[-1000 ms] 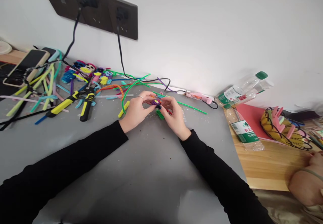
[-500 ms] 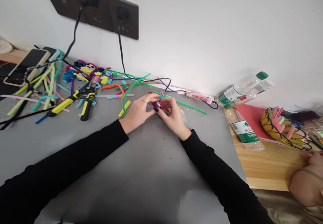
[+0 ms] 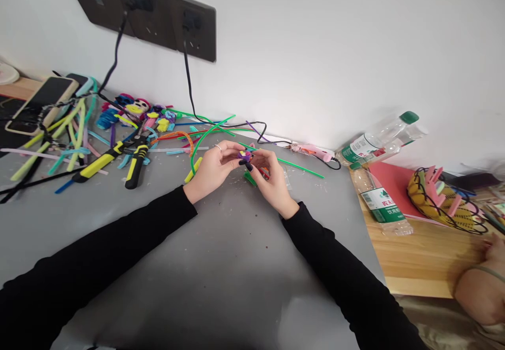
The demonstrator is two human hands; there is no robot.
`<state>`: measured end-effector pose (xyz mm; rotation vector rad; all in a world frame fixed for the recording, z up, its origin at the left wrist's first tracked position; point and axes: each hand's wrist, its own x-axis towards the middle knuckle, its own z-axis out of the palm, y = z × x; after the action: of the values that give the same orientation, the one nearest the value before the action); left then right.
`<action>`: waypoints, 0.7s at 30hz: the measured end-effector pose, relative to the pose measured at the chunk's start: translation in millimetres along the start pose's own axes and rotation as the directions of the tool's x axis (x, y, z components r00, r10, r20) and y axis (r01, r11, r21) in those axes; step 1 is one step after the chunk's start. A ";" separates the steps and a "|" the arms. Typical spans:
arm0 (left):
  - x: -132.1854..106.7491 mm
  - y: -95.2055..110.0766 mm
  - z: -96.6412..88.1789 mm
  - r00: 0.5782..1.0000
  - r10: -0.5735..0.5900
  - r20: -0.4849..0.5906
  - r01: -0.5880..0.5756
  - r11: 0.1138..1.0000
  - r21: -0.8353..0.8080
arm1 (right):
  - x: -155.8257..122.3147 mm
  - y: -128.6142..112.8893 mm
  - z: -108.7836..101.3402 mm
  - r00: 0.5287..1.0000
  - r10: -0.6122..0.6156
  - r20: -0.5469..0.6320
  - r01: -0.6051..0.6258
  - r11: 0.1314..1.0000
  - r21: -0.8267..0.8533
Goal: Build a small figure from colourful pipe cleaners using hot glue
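1. At the far left, a phone lies near a tangle of colored fuzzy stems.
2. Pliers with yellow-and-black handles lie open on the gray table, just in front of small fuzzy figures.
3. The left hand, a ring on one finger, pinches narrowly at the purple-and-yellow piece.
4. That piece sits between the fingertips of both hands, above the table.
5. A green piece shows just below it, partly hidden.
6. The right hand has its thumb and fingers drawn together on the purple-and-yellow piece too.
7. Beyond, a pink tool lies along the wall, near a labeled bottle.
8. Farthest right is another person's arm.
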<state>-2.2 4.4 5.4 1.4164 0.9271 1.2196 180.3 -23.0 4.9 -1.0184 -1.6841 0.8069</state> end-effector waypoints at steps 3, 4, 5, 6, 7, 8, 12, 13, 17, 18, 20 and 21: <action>4.4 -3.6 -1.2 0.995 -0.101 0.016 0.102 0.978 -0.182 | 0.7 1.5 -0.6 0.999 -0.038 -0.006 0.038 0.999 -0.031; 5.0 -4.3 -1.1 0.992 -0.124 0.027 0.127 0.965 -0.229 | 0.8 2.4 -0.6 0.999 -0.049 -0.006 0.049 0.998 -0.045; 5.2 -4.5 -0.8 0.989 -0.140 0.042 0.147 0.952 -0.269 | 0.8 3.4 -0.5 0.998 -0.059 -0.005 0.058 0.997 -0.060; 5.0 -4.4 -0.1 0.987 -0.152 0.061 0.163 0.941 -0.297 | 0.8 4.4 -0.3 0.998 -0.066 -0.004 0.066 0.995 -0.072; 4.6 -4.2 0.7 0.984 -0.158 0.082 0.177 0.933 -0.315 | 0.7 5.3 -0.2 0.997 -0.072 -0.007 0.071 0.994 -0.081; 4.0 -3.9 1.6 0.982 -0.162 0.099 0.186 0.926 -0.328 | 0.6 6.1 -0.1 0.997 -0.076 -0.011 0.074 0.993 -0.088; 2.2 -4.4 4.3 0.976 -0.178 0.126 0.213 0.902 -0.376 | 0.4 6.5 -0.4 0.997 -0.073 -0.027 0.071 0.994 -0.081; 2.0 -4.8 4.5 0.974 -0.188 0.130 0.224 0.892 -0.393 | 0.3 5.8 -0.5 0.997 -0.074 -0.031 0.072 0.995 -0.073; 2.3 -5.5 3.9 0.966 -0.219 0.141 0.259 0.851 -0.456 | 0.1 2.9 -0.7 0.995 -0.088 -0.046 0.085 0.995 -0.060; 2.5 -5.5 3.7 0.965 -0.224 0.139 0.264 0.847 -0.463 | 0.1 2.6 -0.5 0.995 -0.090 -0.046 0.087 0.994 -0.063; 2.9 -5.6 3.5 0.965 -0.228 0.132 0.264 0.845 -0.466 | 0.1 2.9 -0.3 0.995 -0.088 -0.048 0.085 0.994 -0.063; 3.0 -5.8 3.5 0.965 -0.227 0.130 0.261 0.846 -0.465 | 0.0 3.5 -0.3 0.995 -0.086 -0.049 0.083 0.995 -0.061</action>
<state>2.2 7.7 0.3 0.9064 0.6687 1.1003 181.4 -21.4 1.9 -0.9925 -1.7040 0.6738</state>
